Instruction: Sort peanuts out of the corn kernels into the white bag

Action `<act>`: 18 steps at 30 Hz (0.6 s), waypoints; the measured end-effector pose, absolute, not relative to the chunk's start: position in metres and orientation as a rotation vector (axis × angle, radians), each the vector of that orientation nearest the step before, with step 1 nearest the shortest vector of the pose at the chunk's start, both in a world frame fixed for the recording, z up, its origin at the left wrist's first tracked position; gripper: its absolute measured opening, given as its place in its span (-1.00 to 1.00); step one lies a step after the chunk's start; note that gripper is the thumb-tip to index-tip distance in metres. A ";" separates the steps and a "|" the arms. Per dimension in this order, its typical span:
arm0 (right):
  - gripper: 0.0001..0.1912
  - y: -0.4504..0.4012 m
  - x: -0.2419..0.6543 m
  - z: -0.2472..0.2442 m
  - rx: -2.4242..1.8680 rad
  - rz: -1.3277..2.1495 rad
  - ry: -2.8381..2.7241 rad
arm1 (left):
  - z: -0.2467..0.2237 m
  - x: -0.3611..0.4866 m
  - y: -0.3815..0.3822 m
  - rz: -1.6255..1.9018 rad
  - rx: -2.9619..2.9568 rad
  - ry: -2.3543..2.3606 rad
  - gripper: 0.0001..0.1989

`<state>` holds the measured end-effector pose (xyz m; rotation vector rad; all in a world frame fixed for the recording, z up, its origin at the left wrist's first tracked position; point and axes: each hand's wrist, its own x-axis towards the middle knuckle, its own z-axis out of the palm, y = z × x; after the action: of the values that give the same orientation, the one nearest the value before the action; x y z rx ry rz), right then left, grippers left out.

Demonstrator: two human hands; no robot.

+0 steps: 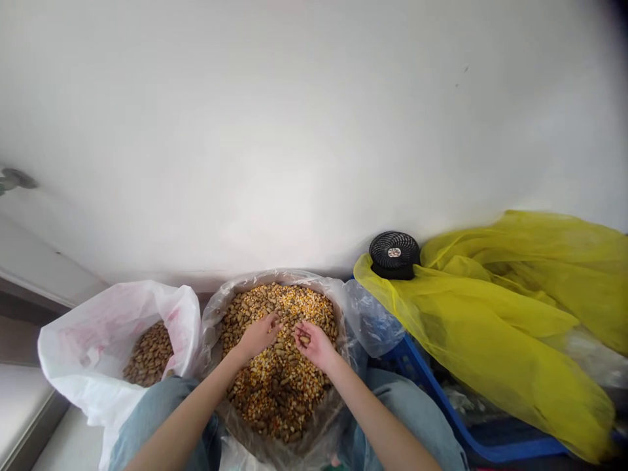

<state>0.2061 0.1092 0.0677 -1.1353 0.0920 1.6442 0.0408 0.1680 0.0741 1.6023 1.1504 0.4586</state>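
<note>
My hands hang over a clear plastic bag (216, 320) filled with a mix of yellow corn kernels (279, 405) and brown oval seeds (240, 333). My right hand (314, 345) holds a brown seed (305, 339) against its curled fingers. My left hand (260, 335) is just beside it, with fingertips drawn together above the pile. I cannot tell whether they pinch anything. To the left stands a white plastic bag (98, 333) holding only brown seeds (150, 354).
My denim-covered knees (407, 418) lie on either side of the bags. A white wall rises behind them. A small black fan (394, 254) rests on a yellow translucent plastic sheet (495, 314), and a blue plastic crate (432, 399) lies under the sheet.
</note>
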 end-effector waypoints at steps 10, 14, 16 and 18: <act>-0.91 0.119 0.212 0.066 -1.144 1.666 0.077 | -0.010 0.050 0.132 0.424 1.565 1.015 -0.80; -0.90 0.121 0.208 0.070 -1.140 1.675 0.047 | -0.014 0.050 0.137 0.374 1.538 1.113 -0.87; -0.89 0.120 0.209 0.072 -1.156 1.665 0.051 | -0.013 0.050 0.139 0.361 1.568 1.147 -0.90; -0.89 0.119 0.210 0.072 -1.183 1.648 0.063 | -0.008 0.053 0.140 0.348 1.592 1.165 -0.91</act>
<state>0.2100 0.1185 0.0724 -1.1833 0.0628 1.6482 0.0533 0.1402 -0.0075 1.5922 1.1654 0.3477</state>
